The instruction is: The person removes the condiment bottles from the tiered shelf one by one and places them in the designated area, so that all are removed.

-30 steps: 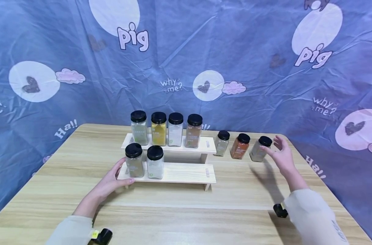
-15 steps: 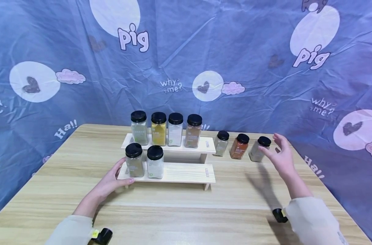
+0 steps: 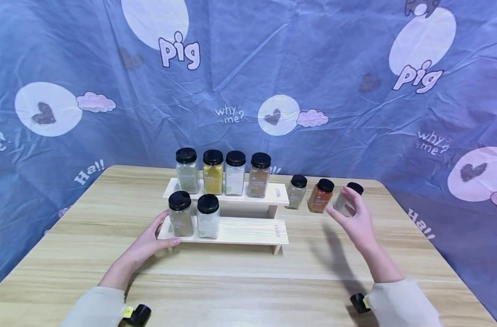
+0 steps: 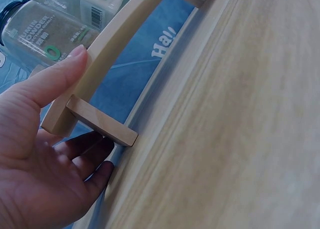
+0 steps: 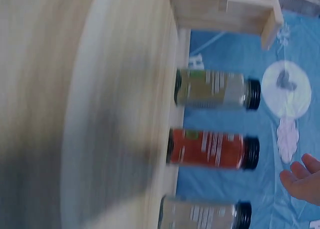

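Note:
My left hand [image 3: 144, 243] grips the left end of a two-tier wooden spice rack [image 3: 248, 229]. In the left wrist view the thumb [image 4: 65, 71] lies on the lower shelf's edge, with the fingers curled under by the leg. Spread in the air, my right hand [image 3: 356, 222] holds nothing and partly covers the rightmost spice jar [image 3: 341, 206]. Left of that jar stand a red spice jar [image 3: 320, 200] and a grey-green spice jar [image 3: 296, 197]. The right wrist view has fingertips [image 5: 295, 176] at the right edge, beyond the jars' black lids.
Several jars line the upper shelf, including a yellow one [image 3: 213, 179]. On the lower shelf, a brown jar [image 3: 181, 222] and a white jar [image 3: 208, 225] stand at the left. A blue printed cloth [image 3: 232, 68] hangs behind the wooden table [image 3: 248, 290].
My right hand has moved left and nearer to me, from beside the rightmost jar to in front of it. The left hand, rack and jars stay put.

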`<state>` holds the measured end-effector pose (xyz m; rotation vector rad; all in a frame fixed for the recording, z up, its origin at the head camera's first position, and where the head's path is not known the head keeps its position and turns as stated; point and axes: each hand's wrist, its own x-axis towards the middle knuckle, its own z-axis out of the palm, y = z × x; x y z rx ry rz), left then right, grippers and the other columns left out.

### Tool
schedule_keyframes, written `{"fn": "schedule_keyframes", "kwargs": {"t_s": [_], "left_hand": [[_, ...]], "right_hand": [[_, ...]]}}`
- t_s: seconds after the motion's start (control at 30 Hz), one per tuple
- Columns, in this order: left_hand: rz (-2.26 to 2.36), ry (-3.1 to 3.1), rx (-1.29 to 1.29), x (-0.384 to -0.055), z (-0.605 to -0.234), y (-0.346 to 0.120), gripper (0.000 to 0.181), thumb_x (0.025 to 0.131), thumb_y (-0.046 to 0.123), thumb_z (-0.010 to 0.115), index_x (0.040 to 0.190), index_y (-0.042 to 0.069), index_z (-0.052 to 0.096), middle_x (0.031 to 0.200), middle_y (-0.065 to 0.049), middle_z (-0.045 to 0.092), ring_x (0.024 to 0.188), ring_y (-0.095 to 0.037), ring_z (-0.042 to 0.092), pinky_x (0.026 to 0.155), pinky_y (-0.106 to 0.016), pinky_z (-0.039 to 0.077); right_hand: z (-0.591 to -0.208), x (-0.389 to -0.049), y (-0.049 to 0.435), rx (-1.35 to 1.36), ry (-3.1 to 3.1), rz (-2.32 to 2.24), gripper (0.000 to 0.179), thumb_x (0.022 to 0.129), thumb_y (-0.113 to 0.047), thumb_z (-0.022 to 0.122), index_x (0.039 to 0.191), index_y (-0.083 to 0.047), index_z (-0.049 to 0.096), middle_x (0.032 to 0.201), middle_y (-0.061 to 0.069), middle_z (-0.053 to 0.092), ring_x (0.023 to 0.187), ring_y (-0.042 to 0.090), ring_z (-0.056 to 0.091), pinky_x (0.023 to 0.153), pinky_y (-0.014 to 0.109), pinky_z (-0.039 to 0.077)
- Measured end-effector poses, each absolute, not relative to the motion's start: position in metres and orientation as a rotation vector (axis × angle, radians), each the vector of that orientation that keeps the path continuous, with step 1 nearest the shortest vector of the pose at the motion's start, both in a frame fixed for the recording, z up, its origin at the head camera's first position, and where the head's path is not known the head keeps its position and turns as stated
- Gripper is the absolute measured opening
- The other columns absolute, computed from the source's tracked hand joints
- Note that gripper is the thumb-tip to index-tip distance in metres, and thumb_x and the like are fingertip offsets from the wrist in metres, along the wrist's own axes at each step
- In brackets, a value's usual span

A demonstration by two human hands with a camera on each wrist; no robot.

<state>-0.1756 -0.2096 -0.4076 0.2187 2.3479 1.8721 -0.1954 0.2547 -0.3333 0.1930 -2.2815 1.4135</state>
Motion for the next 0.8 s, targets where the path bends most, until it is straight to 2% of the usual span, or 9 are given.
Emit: {"fn": "schedule_keyframes", "kwargs": {"t_s": [0.13,0.3,0.47,0.57,0.8], "left_hand": [[1.874,2.35,0.219,-0.174,-0.406,-0.209,0.091,0.072,0.012,0.069,0.137,0.004,0.005,0.136,-0.027,0.013,0.123,-0.038,0.014,0.097,-0.049,0.013],[1.877,2.344,0.222,-0.174,-0.406,-0.209,0.091,0.073,0.012,0.068,0.137,0.004,0.004,0.136,-0.027,0.014,0.122,-0.037,0.016,0.097,-0.048,0.013],[1.869,2.347,0.224,-0.176,-0.407,-0.21,0.091,0.072,0.013,0.069,0.137,0.004,0.005,0.136,-0.027,0.015,0.122,-0.037,0.017,0.096,-0.049,0.014],[1.865,2.346,0.222,-0.176,-0.407,-0.21,0.092,0.072,0.014,0.069,0.137,0.004,0.005,0.136,-0.026,0.015,0.122,-0.037,0.016,0.097,-0.049,0.014],[1.864,2.351,0.221,-0.175,-0.406,-0.209,0.091,0.072,0.014,0.069,0.137,0.005,0.005,0.136,-0.027,0.014,0.122,-0.037,0.015,0.097,-0.049,0.013]], "right_hand": [[-0.336,-0.19,0.242,0.266,-2.263,1.446,0.061,0.072,0.003,0.065,0.124,0.007,0.035,0.121,0.023,0.04,0.106,0.012,0.041,0.09,0.025,0.034],[-0.338,-0.183,0.225,0.366,-2.224,1.504,0.06,0.069,0.008,0.065,0.122,0.009,0.037,0.119,0.021,0.043,0.108,0.02,0.041,0.089,0.024,0.034],[-0.342,-0.179,0.207,0.456,-2.187,1.551,0.059,0.067,0.012,0.065,0.12,0.01,0.039,0.116,0.017,0.044,0.103,0.01,0.043,0.087,0.019,0.035],[-0.344,-0.178,0.196,0.495,-2.188,1.559,0.058,0.067,0.012,0.066,0.119,0.01,0.04,0.115,0.019,0.045,0.103,0.012,0.044,0.087,0.023,0.035],[-0.346,-0.176,0.169,0.616,-2.168,1.635,0.059,0.066,0.012,0.066,0.119,0.009,0.04,0.116,0.024,0.045,0.107,0.03,0.041,0.089,0.035,0.034]]}}
